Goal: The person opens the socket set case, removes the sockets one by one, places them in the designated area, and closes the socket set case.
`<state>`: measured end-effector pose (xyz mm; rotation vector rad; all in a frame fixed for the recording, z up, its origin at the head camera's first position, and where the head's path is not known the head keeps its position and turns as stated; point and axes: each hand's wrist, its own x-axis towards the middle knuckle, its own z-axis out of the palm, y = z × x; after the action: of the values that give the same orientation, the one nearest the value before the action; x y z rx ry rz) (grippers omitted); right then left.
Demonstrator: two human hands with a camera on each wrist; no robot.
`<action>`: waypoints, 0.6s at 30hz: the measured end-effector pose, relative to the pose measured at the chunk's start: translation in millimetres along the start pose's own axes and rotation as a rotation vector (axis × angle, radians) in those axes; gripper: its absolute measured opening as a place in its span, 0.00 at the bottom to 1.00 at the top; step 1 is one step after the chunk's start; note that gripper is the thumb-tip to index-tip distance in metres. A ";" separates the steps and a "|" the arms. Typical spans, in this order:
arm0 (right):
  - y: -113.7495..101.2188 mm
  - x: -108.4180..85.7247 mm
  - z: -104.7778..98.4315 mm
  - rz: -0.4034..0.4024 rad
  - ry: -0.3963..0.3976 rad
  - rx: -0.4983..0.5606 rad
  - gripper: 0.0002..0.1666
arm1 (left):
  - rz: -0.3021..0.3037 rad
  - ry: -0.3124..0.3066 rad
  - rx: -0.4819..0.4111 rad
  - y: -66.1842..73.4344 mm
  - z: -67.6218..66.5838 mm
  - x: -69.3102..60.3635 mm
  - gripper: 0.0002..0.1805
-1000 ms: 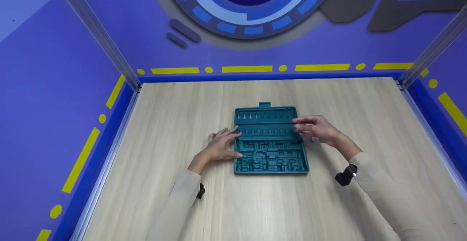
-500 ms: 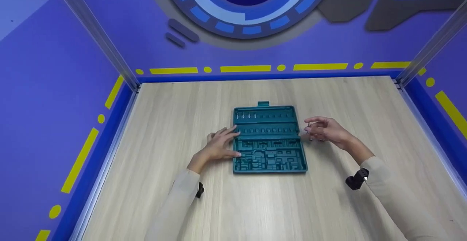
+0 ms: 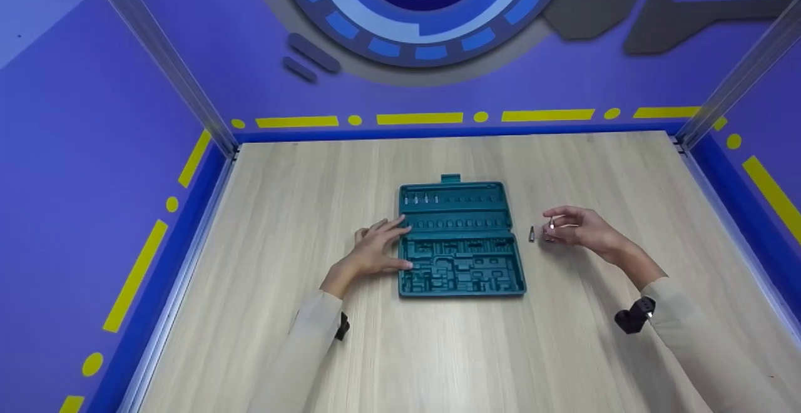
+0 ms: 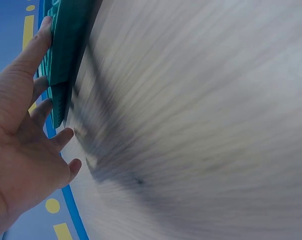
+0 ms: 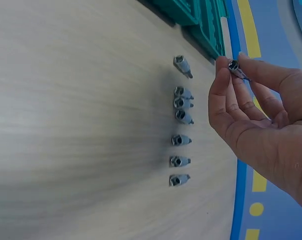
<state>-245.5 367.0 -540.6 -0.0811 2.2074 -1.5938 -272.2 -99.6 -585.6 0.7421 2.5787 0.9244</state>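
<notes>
The right hand (image 3: 585, 231) is raised over the surface (image 3: 463, 350), grasping one small metal socket piece (image 5: 236, 69) between thumb and fingertips; in the right wrist view the hollow end of this piece faces the camera, and its narrow tip points away. To the left of this hand lies the green case (image 3: 460, 266), unfolded into two halves, with the right hand well clear of its edge. Between the hand and the case, a single metal piece (image 3: 532, 234) rests just beside the case in the head view. The right wrist view shows seven similar pieces in a loose line on the surface near the same hand, two of them side by side in apparent contact; in the head view the hand covers the others. The left hand (image 3: 375, 253) grasps nothing: its fingers are extended and spread, the thumb touching the near half of the case and two fingertips touching the left edge of the far half, while in the left wrist view the remaining two fingers stand apart from the case. Farther away than the left fingertips, four metal bits (image 3: 417, 199) occupy the left part of the far row of slots. Beyond both hands, the latch tab (image 3: 450, 178) projects from the case's far edge.
</notes>
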 end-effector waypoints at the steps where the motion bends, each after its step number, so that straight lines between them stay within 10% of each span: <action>1: 1.2 -1.4 -1.4 -0.005 0.001 0.004 0.30 | 0.000 0.001 0.000 -0.2 0.0 -0.1 0.45; 18: 23.0 -17.1 -14.5 0.032 0.123 -0.107 0.36 | -0.010 -0.010 0.021 -1.9 -0.4 0.6 0.45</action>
<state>-230.8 392.7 -552.9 0.0216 2.3752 -1.5000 -273.6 -100.8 -586.6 0.7374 2.5853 0.8896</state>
